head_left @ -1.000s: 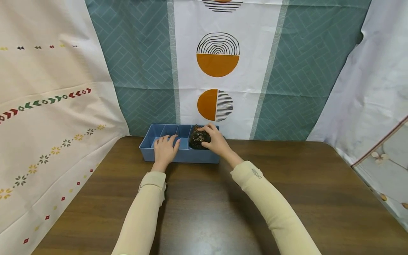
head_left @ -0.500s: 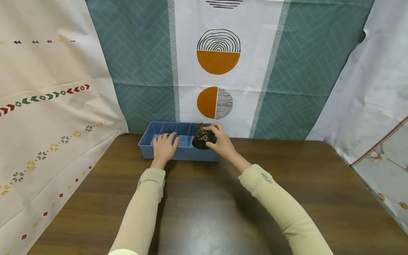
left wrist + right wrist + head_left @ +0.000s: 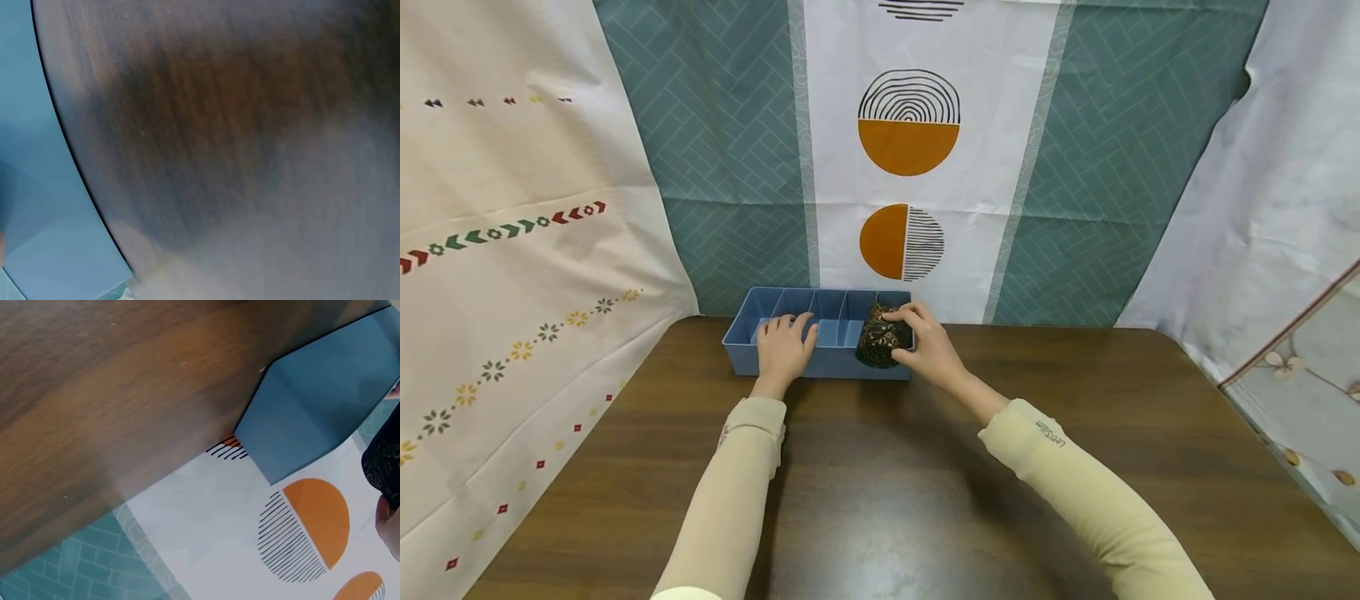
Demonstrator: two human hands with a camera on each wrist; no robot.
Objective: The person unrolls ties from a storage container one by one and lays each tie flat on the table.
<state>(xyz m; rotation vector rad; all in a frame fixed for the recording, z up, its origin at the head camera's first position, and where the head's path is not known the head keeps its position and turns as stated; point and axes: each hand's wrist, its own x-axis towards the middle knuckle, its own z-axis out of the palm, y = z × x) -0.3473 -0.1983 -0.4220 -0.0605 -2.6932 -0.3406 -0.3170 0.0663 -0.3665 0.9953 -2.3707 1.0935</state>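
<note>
A black pouch-like item with a gold pattern is pinched between the thumb and fingers of my right hand. It hangs at the right end of a blue divided box, overlapping the front wall in the head view. My left hand rests at the box's front rim, fingers reaching over it with the thumb spread. In the right wrist view, the dark item and part of the right hand show at the right edge. The left wrist view mostly shows the box's wall.
The box stands at the back of a brown wooden table. Behind it hangs a teal and white curtain with orange half circles. Patterned cloth hangs on the left, and pale cloth on the right.
My right hand has drawn the patterned item rightward and toward me, from the compartment to over the front rim. The rightmost compartment now shows behind it. My left hand has barely moved.
</note>
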